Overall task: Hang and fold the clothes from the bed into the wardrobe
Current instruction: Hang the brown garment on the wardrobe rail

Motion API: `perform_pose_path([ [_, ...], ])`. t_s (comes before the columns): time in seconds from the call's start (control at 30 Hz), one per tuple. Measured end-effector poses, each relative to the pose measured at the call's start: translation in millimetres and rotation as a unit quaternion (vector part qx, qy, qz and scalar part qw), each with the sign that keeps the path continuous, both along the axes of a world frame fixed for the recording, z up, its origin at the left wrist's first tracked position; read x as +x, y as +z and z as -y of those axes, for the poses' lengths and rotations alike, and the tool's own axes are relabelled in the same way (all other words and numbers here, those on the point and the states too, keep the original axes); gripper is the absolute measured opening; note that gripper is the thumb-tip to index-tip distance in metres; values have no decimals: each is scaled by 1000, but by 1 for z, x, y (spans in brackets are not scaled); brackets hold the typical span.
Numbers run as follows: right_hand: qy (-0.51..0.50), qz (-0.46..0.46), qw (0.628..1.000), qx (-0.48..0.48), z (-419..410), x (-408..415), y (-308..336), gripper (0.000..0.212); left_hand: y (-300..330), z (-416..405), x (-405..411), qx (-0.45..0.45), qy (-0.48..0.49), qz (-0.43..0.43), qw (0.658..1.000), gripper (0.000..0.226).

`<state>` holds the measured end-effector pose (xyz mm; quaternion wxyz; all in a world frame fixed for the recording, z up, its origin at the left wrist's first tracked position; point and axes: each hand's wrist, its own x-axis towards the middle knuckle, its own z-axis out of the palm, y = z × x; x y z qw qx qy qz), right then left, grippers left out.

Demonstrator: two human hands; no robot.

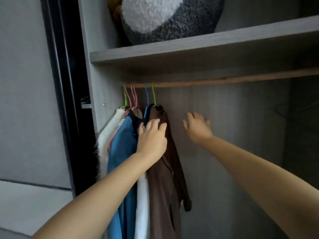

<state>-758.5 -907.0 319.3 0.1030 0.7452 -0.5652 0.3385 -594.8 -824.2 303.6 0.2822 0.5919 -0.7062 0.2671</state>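
Several garments hang at the left end of the wooden rail (224, 80) in the wardrobe: a white fluffy one (110, 131), a blue one (120, 152), a white one (142, 204) and a brown one (165, 178) on a green hanger (153, 95). My left hand (151, 137) rests flat on the shoulder of the brown garment, fingers spread. My right hand (197, 126) hovers open just right of it, in front of the wardrobe's back panel, holding nothing.
A grey shelf (189, 50) above the rail carries a grey and white plush cushion (164, 18). The wardrobe's side wall (101, 94) and a dark door frame (63, 83) stand at the left. Bare rail runs to the right. Faint empty hangers (290, 111) show at far right.
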Motion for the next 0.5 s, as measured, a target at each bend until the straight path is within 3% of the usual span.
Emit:
perform_pose_path([
  [0.07,-23,-48,998,-39,-19,-42,-26,42,-18,-3,-25,-14,-42,11,999,47],
  [0.2,-73,-123,989,-31,-76,-119,-89,47,-67,-13,-90,16,-135,12,991,46],
  [0.37,-149,-127,981,9,-181,-206,-165,44,-139,-46,-177,100,-245,30,964,48],
  [0.5,-197,-99,975,12,-286,-277,-218,40,-194,-101,-255,144,-345,82,924,48],
])
